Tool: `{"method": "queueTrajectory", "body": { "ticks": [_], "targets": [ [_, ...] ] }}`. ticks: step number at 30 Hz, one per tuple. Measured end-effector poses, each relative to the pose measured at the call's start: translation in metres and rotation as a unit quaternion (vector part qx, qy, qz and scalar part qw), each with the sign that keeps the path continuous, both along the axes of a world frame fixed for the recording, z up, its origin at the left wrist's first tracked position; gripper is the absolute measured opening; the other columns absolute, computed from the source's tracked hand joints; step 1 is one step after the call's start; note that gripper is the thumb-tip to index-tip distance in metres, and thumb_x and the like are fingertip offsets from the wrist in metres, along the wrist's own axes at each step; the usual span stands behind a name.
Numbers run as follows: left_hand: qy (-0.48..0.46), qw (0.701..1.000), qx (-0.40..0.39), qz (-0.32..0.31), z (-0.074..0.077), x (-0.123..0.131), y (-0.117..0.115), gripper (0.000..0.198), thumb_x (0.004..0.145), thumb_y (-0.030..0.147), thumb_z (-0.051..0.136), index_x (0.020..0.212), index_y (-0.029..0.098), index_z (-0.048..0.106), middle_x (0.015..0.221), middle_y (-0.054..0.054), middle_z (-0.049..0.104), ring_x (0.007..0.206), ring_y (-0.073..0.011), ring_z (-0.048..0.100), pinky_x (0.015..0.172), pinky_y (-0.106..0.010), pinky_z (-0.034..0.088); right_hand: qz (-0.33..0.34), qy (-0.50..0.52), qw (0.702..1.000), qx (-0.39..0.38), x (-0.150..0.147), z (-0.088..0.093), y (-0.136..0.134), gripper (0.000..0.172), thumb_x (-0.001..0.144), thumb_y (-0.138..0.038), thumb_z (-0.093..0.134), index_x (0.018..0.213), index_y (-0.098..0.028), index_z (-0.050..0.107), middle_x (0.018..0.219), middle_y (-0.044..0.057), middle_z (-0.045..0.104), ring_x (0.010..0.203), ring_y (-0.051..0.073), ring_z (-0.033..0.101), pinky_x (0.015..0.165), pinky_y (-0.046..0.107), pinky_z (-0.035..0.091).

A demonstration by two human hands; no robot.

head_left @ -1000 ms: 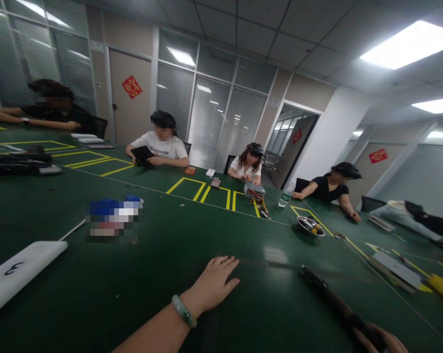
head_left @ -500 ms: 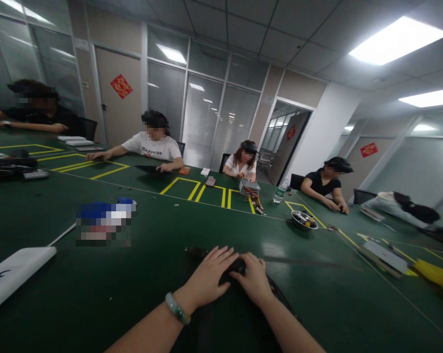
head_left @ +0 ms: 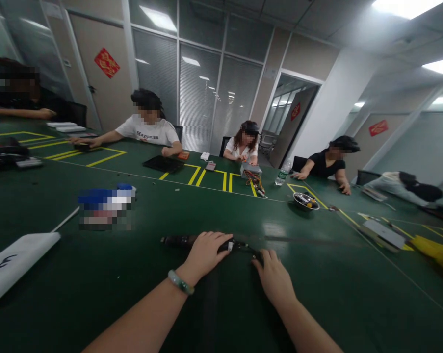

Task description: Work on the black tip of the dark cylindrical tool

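Note:
A long black stick-shaped device (head_left: 179,240) lies crosswise on the green table in front of me; its exact kind is too dark to make out. My left hand (head_left: 206,250), with a green bangle at the wrist, is closed over its right half, thumb beneath and fingers on top. A white label shows by the fingertips. From the device's right end a black cord (head_left: 245,246) runs to my right hand (head_left: 274,272), whose thumb and fingers are curled around it. The cord's further part is hidden by that hand.
A white power bank-like box marked 3 (head_left: 20,264) with a cable lies left, near a blurred-out item (head_left: 105,206). Further off stand a metal bowl (head_left: 305,201) and a water bottle (head_left: 282,172). Several people sit across the green table (head_left: 143,284).
My hands have moved apart: the left lies along the device, the right has shifted right onto the cord. More of the device shows. My view has tilted down slightly.

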State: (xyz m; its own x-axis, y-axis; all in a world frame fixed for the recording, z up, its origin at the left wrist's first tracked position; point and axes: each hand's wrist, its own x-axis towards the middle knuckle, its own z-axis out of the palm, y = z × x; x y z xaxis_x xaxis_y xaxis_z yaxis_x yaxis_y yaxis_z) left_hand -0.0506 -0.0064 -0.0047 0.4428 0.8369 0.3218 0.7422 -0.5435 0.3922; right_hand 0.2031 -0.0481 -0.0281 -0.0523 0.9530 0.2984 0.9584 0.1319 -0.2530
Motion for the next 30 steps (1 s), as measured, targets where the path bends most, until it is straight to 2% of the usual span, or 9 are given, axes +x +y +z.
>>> {"method": "queueTrajectory", "body": {
  "ticks": [2,5,8,12,16,19,22,25,30],
  "targets": [
    [0.001,1.000,0.000,-0.001,0.002,0.001,-0.001,0.043,0.093,0.047,0.048,0.133,0.032,0.051,0.125,-0.003,0.060,0.112,-0.0241,0.054,0.097,-0.040,0.036,0.058,0.005,0.998,-0.029,0.017,0.006,-0.002,0.027,0.096,-0.039,0.042,0.113,-0.024,0.058,0.108,0.007,0.058,0.089,0.024,0.062,0.080,0.036,0.048],
    [0.007,1.000,0.000,-0.003,0.006,0.000,-0.002,0.040,0.092,0.046,0.050,0.129,0.031,0.054,0.120,-0.003,0.061,0.108,-0.0228,0.055,0.095,-0.039,0.037,0.106,0.028,0.993,-0.043,0.035,0.020,0.016,0.023,0.096,-0.037,0.044,0.102,-0.024,0.062,0.102,0.004,0.061,0.089,0.020,0.061,0.082,0.032,0.046],
    [0.012,1.000,-0.016,-0.016,0.011,-0.003,-0.003,0.040,0.090,0.046,0.052,0.127,0.033,0.055,0.118,-0.001,0.062,0.107,-0.0215,0.056,0.094,-0.038,0.039,0.113,0.061,0.990,-0.051,0.042,0.029,0.045,0.021,0.094,-0.034,0.048,0.091,-0.022,0.065,0.096,0.003,0.063,0.089,0.019,0.060,0.081,0.030,0.045],
    [0.015,0.999,-0.029,-0.042,0.020,-0.007,-0.004,0.039,0.087,0.045,0.056,0.125,0.034,0.056,0.114,0.001,0.064,0.104,-0.0200,0.058,0.090,-0.036,0.042,0.098,0.094,0.990,-0.030,0.038,0.027,0.068,0.021,0.094,-0.032,0.047,0.091,-0.021,0.065,0.095,0.002,0.064,0.089,0.017,0.059,0.081,0.028,0.044],
    [0.009,0.999,-0.006,-0.045,0.021,-0.006,-0.005,0.038,0.087,0.045,0.055,0.123,0.033,0.057,0.111,0.001,0.065,0.101,-0.0197,0.058,0.089,-0.036,0.041,0.106,0.092,0.989,-0.040,0.038,0.018,0.064,0.019,0.093,-0.035,0.051,0.090,-0.023,0.065,0.095,0.001,0.062,0.086,0.016,0.059,0.079,0.027,0.043],
    [0.013,0.999,0.008,-0.038,0.017,-0.003,-0.004,0.043,0.083,0.052,0.060,0.121,0.031,0.059,0.114,-0.001,0.064,0.103,-0.0223,0.057,0.091,-0.039,0.040,0.089,0.076,0.991,-0.061,0.040,0.017,0.055,0.021,0.091,-0.039,0.054,0.099,-0.023,0.064,0.098,0.002,0.061,0.085,0.017,0.058,0.075,0.027,0.043],
    [0.019,0.999,0.024,-0.032,0.013,-0.001,-0.002,0.046,0.081,0.054,0.064,0.121,0.031,0.059,0.119,-0.001,0.063,0.107,-0.0235,0.056,0.094,-0.040,0.039,0.067,0.045,0.994,-0.070,0.040,0.023,0.048,0.023,0.090,-0.038,0.054,0.104,-0.022,0.062,0.099,0.004,0.060,0.083,0.017,0.058,0.074,0.027,0.043],
    [0.022,0.999,0.041,-0.029,0.011,0.000,-0.002,0.048,0.083,0.051,0.064,0.126,0.032,0.055,0.125,-0.001,0.060,0.113,-0.0229,0.054,0.099,-0.041,0.036,0.054,0.002,0.996,-0.075,0.037,0.032,0.042,0.018,0.088,-0.036,0.055,0.096,-0.020,0.061,0.098,0.005,0.060,0.084,0.018,0.058,0.073,0.028,0.042],
    [0.034,0.997,0.048,-0.053,0.011,0.006,-0.009,0.048,0.085,0.039,0.064,0.131,0.032,0.051,0.128,0.000,0.058,0.119,-0.0214,0.051,0.106,-0.042,0.032,0.027,-0.047,0.987,-0.150,0.037,0.047,0.033,0.018,0.085,-0.037,0.058,0.084,-0.019,0.062,0.091,0.006,0.062,0.080,0.020,0.059,0.069,0.029,0.040]
  ]
}}
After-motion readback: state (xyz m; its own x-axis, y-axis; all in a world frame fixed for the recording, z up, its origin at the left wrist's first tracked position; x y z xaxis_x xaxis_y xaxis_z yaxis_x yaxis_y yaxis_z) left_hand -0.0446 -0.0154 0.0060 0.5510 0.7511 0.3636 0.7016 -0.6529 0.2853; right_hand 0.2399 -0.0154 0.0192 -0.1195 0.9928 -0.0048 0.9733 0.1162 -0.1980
